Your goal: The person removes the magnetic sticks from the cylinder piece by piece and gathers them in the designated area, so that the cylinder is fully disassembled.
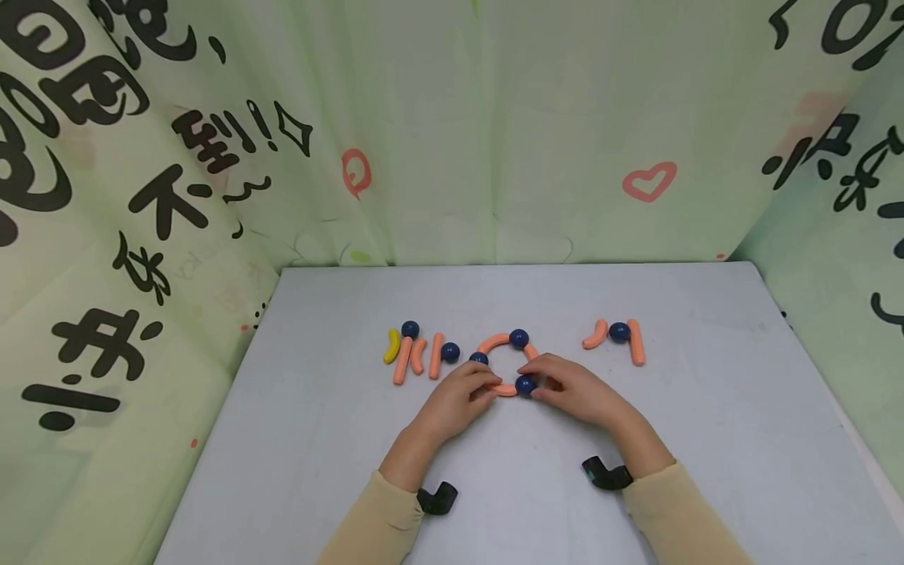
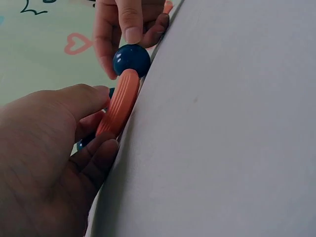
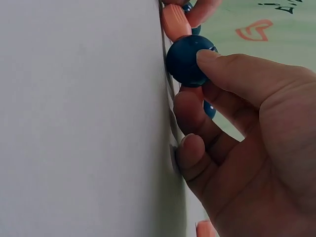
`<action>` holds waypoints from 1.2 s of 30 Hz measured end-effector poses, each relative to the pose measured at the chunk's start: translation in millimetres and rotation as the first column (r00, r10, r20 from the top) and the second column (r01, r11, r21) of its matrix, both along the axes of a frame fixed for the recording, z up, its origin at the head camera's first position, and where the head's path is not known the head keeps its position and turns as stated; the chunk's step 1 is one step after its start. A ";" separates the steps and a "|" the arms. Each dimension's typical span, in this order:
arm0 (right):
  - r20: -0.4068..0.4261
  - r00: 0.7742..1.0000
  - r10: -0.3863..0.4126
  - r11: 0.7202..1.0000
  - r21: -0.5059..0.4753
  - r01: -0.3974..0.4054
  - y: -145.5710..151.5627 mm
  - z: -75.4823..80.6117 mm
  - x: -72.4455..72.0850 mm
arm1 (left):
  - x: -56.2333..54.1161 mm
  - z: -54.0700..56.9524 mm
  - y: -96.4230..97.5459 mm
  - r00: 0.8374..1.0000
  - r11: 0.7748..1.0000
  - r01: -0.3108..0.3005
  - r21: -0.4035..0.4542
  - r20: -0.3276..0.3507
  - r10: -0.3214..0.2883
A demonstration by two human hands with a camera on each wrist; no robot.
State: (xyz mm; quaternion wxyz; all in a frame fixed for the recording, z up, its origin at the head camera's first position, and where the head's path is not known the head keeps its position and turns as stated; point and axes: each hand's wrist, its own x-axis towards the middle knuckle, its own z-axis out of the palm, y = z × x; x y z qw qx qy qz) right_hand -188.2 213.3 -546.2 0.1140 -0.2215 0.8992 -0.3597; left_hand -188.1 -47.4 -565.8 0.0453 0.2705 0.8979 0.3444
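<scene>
Left hand (image 1: 459,398) curled round curved orange stick (image 2: 119,102); right hand (image 1: 575,389) pinches blue ball (image 3: 185,61). Uneven push could buckle ring (image 1: 493,342) (smooth ball might slip).

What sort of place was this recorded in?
Probably a small indoor booth set up for tabletop recording, though the building beyond isn't visible. Printed pale-green curtains close off the back and both sides, a plain pale table stands inside, and black devices sit at both wrists.
</scene>
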 end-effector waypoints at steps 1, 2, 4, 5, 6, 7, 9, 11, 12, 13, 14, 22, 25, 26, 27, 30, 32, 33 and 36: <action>-0.010 1.000 0.007 1.000 -0.001 -0.007 -1.2 -1.0 0.3 | -0.2 -0.3 0.1 1.000 1.000 -0.001 -0.004 -0.002 0.001; -0.016 1.000 0.007 1.000 0.002 -0.007 -2.2 -2.1 0.6 | -0.3 -0.7 0.2 1.000 1.000 -0.004 -0.006 -0.005 0.004; -0.032 0.999 0.006 1.000 0.009 -0.005 -4.3 -3.9 1.3 | -0.4 -2.0 0.7 1.000 1.000 -0.008 -0.013 -0.018 0.008; -0.041 0.999 0.000 1.000 0.016 0.001 -5.4 -4.7 1.7 | -0.3 -2.8 1.1 1.000 1.000 -0.010 -0.019 -0.025 0.009; -0.045 0.999 -0.007 1.000 0.020 0.008 -6.5 -5.5 2.2 | -0.1 -3.6 1.8 0.999 1.000 -0.011 -0.028 -0.036 0.010; -0.049 0.999 -0.014 1.000 0.025 0.015 -7.6 -6.2 2.8 | 0.1 -4.5 2.6 0.999 0.999 -0.012 -0.042 -0.050 0.010; -0.057 0.998 -0.031 0.999 0.029 0.032 -9.9 -7.3 3.7 | 0.7 -5.9 4.8 0.997 0.998 -0.015 -0.064 -0.078 0.010; -0.064 0.997 -0.042 0.998 0.034 0.044 -12.0 -8.0 4.4 | 1.3 -7.5 7.3 0.994 0.996 -0.024 -0.086 -0.106 0.015; -0.067 0.997 -0.045 0.998 0.037 0.048 -13.0 -8.3 4.7 | 1.6 -8.3 8.7 0.992 0.995 -0.030 -0.097 -0.122 0.019; -0.072 0.996 -0.050 0.998 0.041 0.053 -13.8 -8.7 4.9 | 1.9 -9.1 10.0 0.990 0.994 -0.039 -0.106 -0.136 0.024; -0.076 0.996 -0.052 0.997 0.045 0.055 -14.4 -9.1 5.1 | 2.1 -9.7 11.2 0.989 0.993 -0.050 -0.109 -0.146 0.034; -0.099 0.994 -0.052 0.998 0.035 0.056 -15.8 -9.6 5.9 | 2.3 -11.7 17.1 0.977 0.984 -0.113 -0.135 -0.193 0.086; -0.098 0.994 -0.046 0.998 0.027 0.049 -15.4 -9.5 5.5 | 2.2 -10.3 17.4 0.976 0.984 -0.108 -0.141 -0.202 0.079; -0.097 0.994 -0.044 0.999 0.026 0.047 -15.1 -9.9 5.1 | 2.1 -9.7 17.1 0.976 0.984 -0.105 -0.142 -0.204 0.075; -0.094 0.995 -0.044 0.999 0.025 0.047 -14.8 -10.3 4.7 | 2.0 -9.1 16.8 0.976 0.985 -0.103 -0.141 -0.204 0.072; -0.083 0.995 -0.055 0.998 0.024 0.057 -13.8 -11.4 3.5 | 1.7 -7.9 15.6 0.979 0.986 -0.095 -0.133 -0.192 0.068; -0.079 0.995 -0.061 0.998 0.028 0.063 -12.9 -12.7 3.0 | 1.1 -8.0 14.7 0.983 0.987 -0.092 -0.131 -0.173 0.069; -0.077 0.995 -0.065 0.997 0.028 0.068 -12.7 -13.0 2.9 | 1.0 -8.0 14.4 0.985 0.987 -0.091 -0.133 -0.161 0.069; -0.075 0.995 -0.067 0.997 0.025 0.069 -12.0 -14.2 2.9 | 0.9 -7.2 13.5 0.989 0.987 -0.087 -0.138 -0.133 0.069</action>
